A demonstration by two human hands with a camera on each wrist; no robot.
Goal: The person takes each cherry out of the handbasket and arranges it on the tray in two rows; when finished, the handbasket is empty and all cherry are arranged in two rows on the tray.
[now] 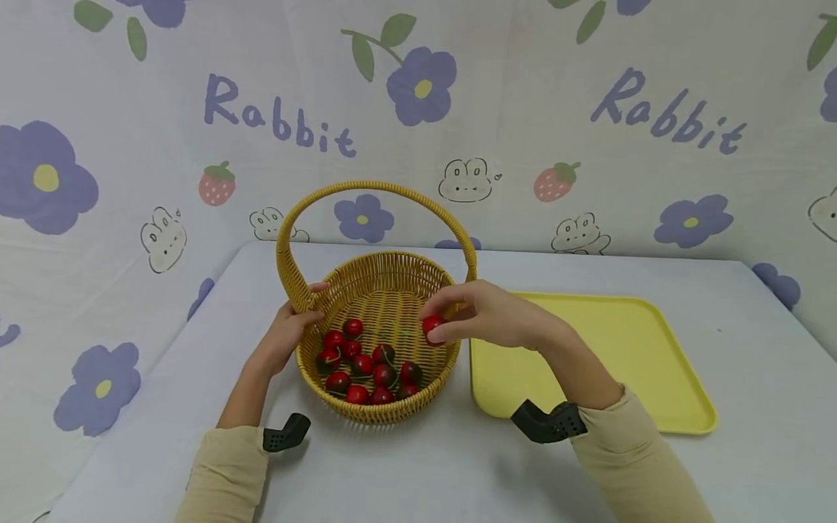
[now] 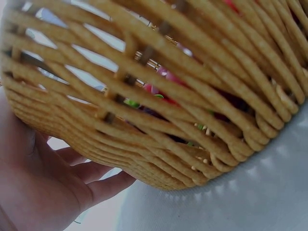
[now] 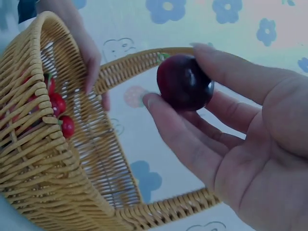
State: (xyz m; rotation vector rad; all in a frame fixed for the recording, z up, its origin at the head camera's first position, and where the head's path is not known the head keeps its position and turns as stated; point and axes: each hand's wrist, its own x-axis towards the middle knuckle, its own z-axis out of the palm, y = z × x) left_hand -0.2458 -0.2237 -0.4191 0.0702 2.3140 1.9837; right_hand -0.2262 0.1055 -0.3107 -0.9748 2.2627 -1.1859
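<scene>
A yellow wicker basket (image 1: pixel 379 412) with a tall arched handle stands on the table, several dark red cherries (image 1: pixel 362 365) with green stems gathered in its near left part. My left hand (image 1: pixel 285 337) holds the basket's left side by the foot of the handle; in the left wrist view its fingers (image 2: pixel 113 186) lie against the woven wall. Over the basket's right side, my right hand (image 1: pixel 500 316) pinches a single cherry (image 3: pixel 185 83) between thumb and fingertips. That cherry looks dark and shiny in the right wrist view, with a bit of green behind it.
To the right of the basket lies a shallow yellow tray (image 1: pixel 588 349), partly behind my right forearm. A white cloth with flowers and rabbits hangs behind the white table (image 1: pixel 405 472). Black devices (image 1: pixel 549 423) sit at both wrists.
</scene>
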